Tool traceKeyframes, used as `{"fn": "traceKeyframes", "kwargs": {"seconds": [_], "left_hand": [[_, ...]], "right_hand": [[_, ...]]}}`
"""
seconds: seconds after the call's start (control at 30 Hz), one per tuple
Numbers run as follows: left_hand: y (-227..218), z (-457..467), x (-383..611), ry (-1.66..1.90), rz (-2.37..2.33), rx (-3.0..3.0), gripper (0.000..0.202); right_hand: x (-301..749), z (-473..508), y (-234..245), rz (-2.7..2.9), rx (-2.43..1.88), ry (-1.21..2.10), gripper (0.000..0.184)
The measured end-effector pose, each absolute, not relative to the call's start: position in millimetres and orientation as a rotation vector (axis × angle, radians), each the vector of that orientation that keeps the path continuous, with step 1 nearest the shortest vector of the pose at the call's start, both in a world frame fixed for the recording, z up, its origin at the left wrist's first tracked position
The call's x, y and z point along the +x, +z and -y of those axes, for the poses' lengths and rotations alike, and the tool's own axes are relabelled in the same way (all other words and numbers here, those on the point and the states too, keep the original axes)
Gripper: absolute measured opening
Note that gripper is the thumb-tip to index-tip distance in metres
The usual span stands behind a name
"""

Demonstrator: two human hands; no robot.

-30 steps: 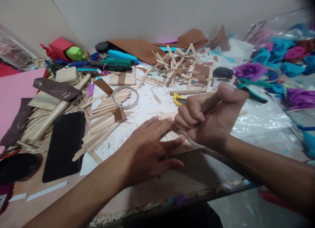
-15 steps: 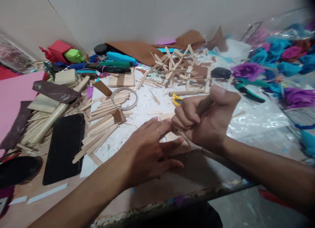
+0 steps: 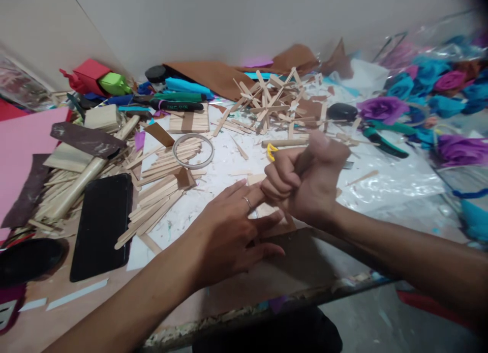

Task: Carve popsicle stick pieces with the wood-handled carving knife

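My left hand (image 3: pixel 232 231), a ring on one finger, lies flat with its fingers spread over a thin tan board (image 3: pixel 272 228) at the table's front. Above its fingertips, my right hand (image 3: pixel 305 182) is closed round a slim brown rod (image 3: pixel 304 162), thumb up on the rod's upper end. The rod's lower end is hidden in the fist, so its kind does not show. My right fingers meet or overlap the left fingertips. Just behind the fist, a yellow-edged tool (image 3: pixel 271 151) is partly covered.
Flat wooden craft sticks (image 3: pixel 152 210) lie left of my hands, near a tape ring (image 3: pixel 193 151) and a black phone (image 3: pixel 101 228). A tangled stick heap (image 3: pixel 267 101) sits at the back. Green-handled pliers (image 3: pixel 385 139) and paper flowers (image 3: pixel 383 110) are at the right.
My right fist has shifted a little left and tipped, with the rod still in it. The left hand has stayed nearly in place.
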State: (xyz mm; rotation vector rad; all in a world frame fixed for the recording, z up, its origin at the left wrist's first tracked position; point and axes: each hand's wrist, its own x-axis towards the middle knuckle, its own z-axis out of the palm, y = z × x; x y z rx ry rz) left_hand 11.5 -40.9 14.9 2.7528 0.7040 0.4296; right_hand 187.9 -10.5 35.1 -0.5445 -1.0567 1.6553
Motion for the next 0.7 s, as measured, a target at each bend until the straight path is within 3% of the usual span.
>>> {"fn": "traceKeyframes", "kwargs": {"seconds": [0.3, 0.57, 0.7], "left_hand": [[14, 42, 10, 0.438, -0.742, 2.805, 0.046], [25, 45, 10, 0.462, -0.741, 2.81, 0.047], [25, 44, 9, 0.477, -0.715, 2.805, 0.048]], "right_hand": [[183, 17, 23, 0.99, -0.555, 1.549, 0.076], [206, 22, 85, 0.985, -0.27, 1.345, 0.077], [213, 14, 72, 1.052, -0.294, 1.448, 0.079]]}}
